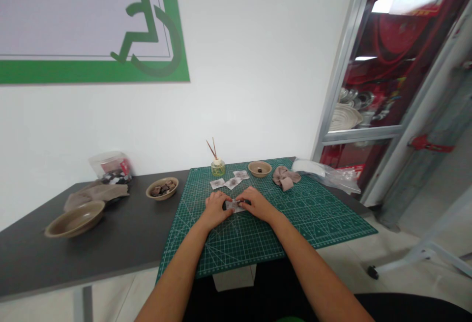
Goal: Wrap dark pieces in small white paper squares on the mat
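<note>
Low over the green cutting mat [236, 250], my left hand [217, 210] and my right hand [258, 205] meet, fingers bent inward. Between the fingertips is a small white square with a grey pattern [235, 206], pinched from both sides. Whether it is paper or a flat packet I cannot tell, and the fingers cover part of it. Just beyond my hands lie three similar white squares with grey patterns [232, 183]. A tan bowl [254, 173] with a small dark piece [259, 170] in it stands behind my right hand.
A reed diffuser [218, 167] stands at the mat's back edge. To the right lie a crumpled brown cloth [285, 178] and a clear plastic bag [341, 177]. Leftward on the dark table [129, 243] are a bowl of brown pieces [162, 189], a larger bowl [75, 221] and a cloth [96, 193].
</note>
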`<state>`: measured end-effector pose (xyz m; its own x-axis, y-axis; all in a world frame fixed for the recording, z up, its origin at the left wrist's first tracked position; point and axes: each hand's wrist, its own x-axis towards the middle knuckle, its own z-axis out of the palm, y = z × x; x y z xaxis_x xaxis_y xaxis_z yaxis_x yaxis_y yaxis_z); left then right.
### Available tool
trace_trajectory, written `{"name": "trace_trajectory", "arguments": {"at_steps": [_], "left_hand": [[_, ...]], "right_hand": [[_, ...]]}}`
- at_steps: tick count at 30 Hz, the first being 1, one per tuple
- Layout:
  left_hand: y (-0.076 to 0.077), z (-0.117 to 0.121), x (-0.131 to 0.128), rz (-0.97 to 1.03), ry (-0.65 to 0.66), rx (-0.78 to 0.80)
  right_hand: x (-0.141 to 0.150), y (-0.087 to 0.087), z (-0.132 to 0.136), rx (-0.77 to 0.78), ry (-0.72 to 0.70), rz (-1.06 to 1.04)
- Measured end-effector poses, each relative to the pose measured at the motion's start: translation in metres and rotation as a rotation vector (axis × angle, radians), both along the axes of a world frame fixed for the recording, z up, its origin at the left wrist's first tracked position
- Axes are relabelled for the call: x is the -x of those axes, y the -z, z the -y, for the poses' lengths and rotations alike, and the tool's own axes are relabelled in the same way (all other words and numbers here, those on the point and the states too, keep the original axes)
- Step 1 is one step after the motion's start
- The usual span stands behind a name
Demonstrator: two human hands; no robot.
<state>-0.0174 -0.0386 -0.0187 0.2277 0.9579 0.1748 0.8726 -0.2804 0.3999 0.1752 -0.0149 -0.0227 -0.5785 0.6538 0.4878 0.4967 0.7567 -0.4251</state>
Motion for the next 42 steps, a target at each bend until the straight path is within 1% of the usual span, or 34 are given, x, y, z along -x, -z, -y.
{"name": "trace_trajectory", "arguments": {"at_steps": [6, 11, 16, 22, 28, 33, 39, 42], "left_hand": [[0.0005, 0.0002, -0.0003, 0.009, 0.004, -0.003], [0.0011, 0.0003, 0.0000, 0.006, 0.006, -0.011], [0.0009, 0.0004, -0.0001, 0.017, 0.010, -0.016], [0.0030, -0.0009, 0.0002, 0.023, 0.006, -0.020], [0.0016, 0.0000, 0.0001, 0.015, 0.006, -0.014], [0.0017, -0.0005, 0.0009, 0.006, 0.000, -0.014], [0.0035, -0.0023, 0.0010, 0.003, -0.001, -0.008], [0.0026, -0.0016, 0.0005, 0.006, -0.004, -0.009]], "right_hand": [[-0.0043, 0.0034, -0.0027, -0.052, 0.023, 0.032], [0.0012, 0.0024, -0.0017, -0.079, -0.013, 0.051], [-0.0047, 0.0019, -0.0026, -0.057, 0.037, -0.009], [0.0006, -0.0003, -0.0005, -0.056, -0.006, 0.000], [-0.0038, 0.0004, -0.0023, -0.051, 0.038, -0.010], [0.0024, -0.0011, 0.0003, -0.029, -0.016, 0.002], [-0.0031, -0.0017, 0.0021, 0.041, 0.054, -0.079], [0.0000, -0.0032, 0.0037, 0.046, 0.016, -0.075]]}}
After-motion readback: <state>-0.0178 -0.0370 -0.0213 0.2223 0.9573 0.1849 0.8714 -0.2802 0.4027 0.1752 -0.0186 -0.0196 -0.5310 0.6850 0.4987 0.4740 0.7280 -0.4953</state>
